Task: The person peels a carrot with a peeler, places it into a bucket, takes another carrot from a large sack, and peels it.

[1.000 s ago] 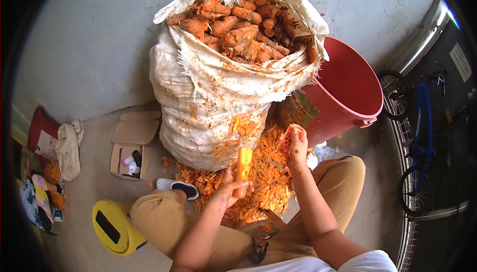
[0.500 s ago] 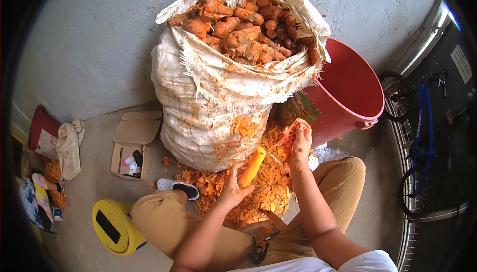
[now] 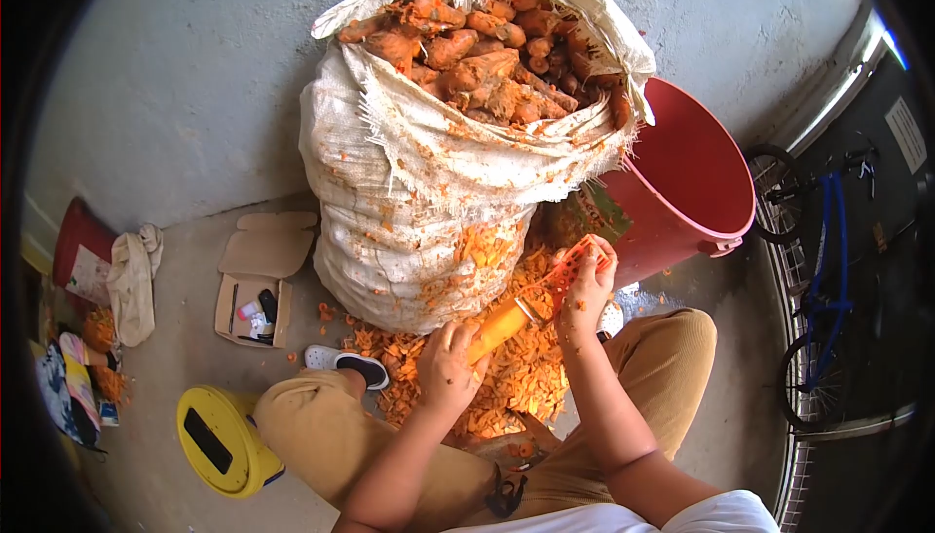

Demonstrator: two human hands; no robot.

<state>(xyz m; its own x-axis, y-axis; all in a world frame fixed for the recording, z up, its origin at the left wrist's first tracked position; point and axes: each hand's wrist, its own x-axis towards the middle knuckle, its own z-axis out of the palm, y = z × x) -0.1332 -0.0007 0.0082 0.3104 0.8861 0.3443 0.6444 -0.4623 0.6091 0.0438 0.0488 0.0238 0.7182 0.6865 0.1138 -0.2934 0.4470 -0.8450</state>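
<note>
My left hand (image 3: 450,365) is closed round the lower end of a peeled orange carrot (image 3: 501,329), which tilts up to the right. My right hand (image 3: 586,289) grips a red-orange peeler (image 3: 562,274), its blade end at the carrot's upper end. Beneath both hands lies a heap of orange peelings (image 3: 526,377). Behind them stands a white woven sack (image 3: 409,231), open at the top and full of unpeeled carrots (image 3: 477,65), with peel bits stuck to its side.
A red bin (image 3: 691,163) stands right of the sack. On the left are an open cardboard box (image 3: 282,318) with small items, a yellow bucket (image 3: 220,445) with a phone on its lid, and a cloth (image 3: 132,285). A blue bicycle (image 3: 828,280) is at the right.
The carrot has tilted from upright toward the right, its upper end now meeting the peeler. My left hand has turned with it; the peeler has swung round in my right hand.
</note>
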